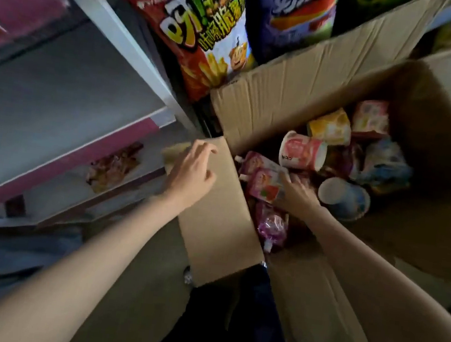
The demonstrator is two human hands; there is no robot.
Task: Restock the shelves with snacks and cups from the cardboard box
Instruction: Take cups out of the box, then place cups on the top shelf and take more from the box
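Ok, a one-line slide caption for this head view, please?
Right hand reaches onto a pink spouted pouch in the cardboard box; left hand hovers open above its flap.

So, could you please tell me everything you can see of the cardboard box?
The cardboard box is plain brown corrugated board, creased, open at the top with its flaps folded outward. It stands on the floor beside the shelves, a flap leaning by a bag of fries snacks. Inside lie cups on their sides and spouted pouches. The left hand hovers over the left flap; the right hand reaches inside, at a pouch.
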